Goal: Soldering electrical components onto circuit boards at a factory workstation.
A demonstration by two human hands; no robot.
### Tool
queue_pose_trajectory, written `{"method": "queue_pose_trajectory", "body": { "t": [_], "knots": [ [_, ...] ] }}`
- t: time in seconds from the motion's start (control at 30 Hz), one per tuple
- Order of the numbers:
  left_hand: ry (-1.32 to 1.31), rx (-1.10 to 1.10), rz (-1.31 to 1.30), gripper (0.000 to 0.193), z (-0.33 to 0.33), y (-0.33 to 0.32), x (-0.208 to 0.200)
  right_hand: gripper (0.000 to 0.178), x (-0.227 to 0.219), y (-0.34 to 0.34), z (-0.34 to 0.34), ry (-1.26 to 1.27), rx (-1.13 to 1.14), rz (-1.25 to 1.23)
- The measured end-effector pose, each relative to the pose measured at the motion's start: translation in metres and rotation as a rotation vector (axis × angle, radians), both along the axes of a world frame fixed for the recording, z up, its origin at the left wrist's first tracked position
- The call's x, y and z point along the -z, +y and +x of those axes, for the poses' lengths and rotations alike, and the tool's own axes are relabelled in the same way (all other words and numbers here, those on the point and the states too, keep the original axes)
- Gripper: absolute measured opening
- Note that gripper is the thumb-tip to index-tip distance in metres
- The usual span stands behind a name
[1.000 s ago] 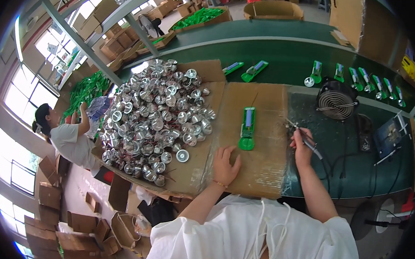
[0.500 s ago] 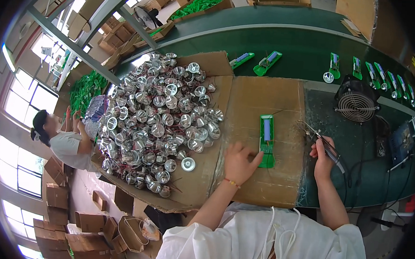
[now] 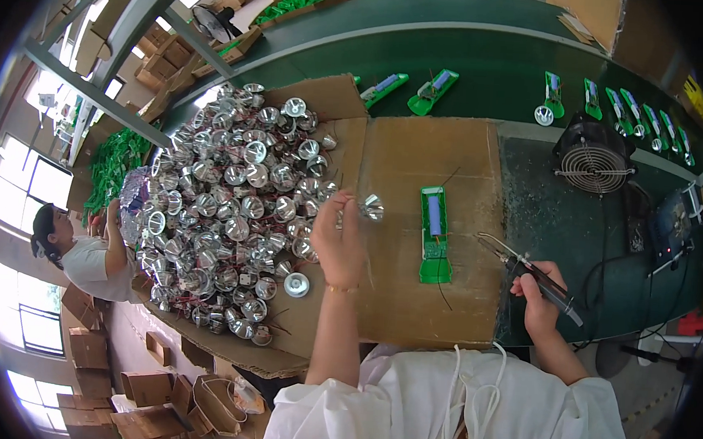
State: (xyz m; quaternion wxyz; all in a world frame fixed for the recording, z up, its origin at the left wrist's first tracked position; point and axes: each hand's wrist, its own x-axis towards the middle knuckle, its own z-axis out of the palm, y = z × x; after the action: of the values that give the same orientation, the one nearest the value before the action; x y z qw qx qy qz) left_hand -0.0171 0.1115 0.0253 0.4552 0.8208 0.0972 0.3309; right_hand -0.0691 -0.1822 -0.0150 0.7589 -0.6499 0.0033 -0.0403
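Observation:
My left hand (image 3: 337, 243) is closed in a pinch at the right edge of a heap of shiny lamp reflectors (image 3: 253, 206) with thin wires. One silver lamp reflector (image 3: 373, 208) sticks out beside its fingertips; the exact grip is partly hidden. My right hand (image 3: 540, 297) is wrapped round a soldering iron (image 3: 551, 287), its bent metal tip pointing left and away from me. Between the hands, a green flashlight housing (image 3: 436, 236) lies open on the cardboard, holding a blue cylindrical battery (image 3: 434, 216). Thin dark wires extend from its two ends.
Several green housings (image 3: 553, 95) lie along the far green belt. A black fan with a round grille (image 3: 595, 170) stands at right, near a blue device (image 3: 672, 236) with cables. Cardboard (image 3: 466, 305) covers the bench before me. Another person (image 3: 95, 262) sits at far left.
My left hand has moved left and away from me, from the green housing to the reflector heap, and closed. The reflector now stands apart from the heap. The view has shifted slightly.

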Motion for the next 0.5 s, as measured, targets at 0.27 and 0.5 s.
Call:
{"method": "queue_pose_trajectory", "body": {
  "t": [0.27, 0.5],
  "knots": [
    [0.572, 0.227, -0.338, 0.010, -0.056, -0.053, 0.009, 0.018, 0.000, 0.014, -0.002, -0.276, -0.211, -0.313],
    [0.356, 0.279, 0.144, 0.011, -0.050, -0.063, 0.042, 0.016, 0.007, 0.029, -0.001, -0.177, -0.126, -0.234]
  ]
}}
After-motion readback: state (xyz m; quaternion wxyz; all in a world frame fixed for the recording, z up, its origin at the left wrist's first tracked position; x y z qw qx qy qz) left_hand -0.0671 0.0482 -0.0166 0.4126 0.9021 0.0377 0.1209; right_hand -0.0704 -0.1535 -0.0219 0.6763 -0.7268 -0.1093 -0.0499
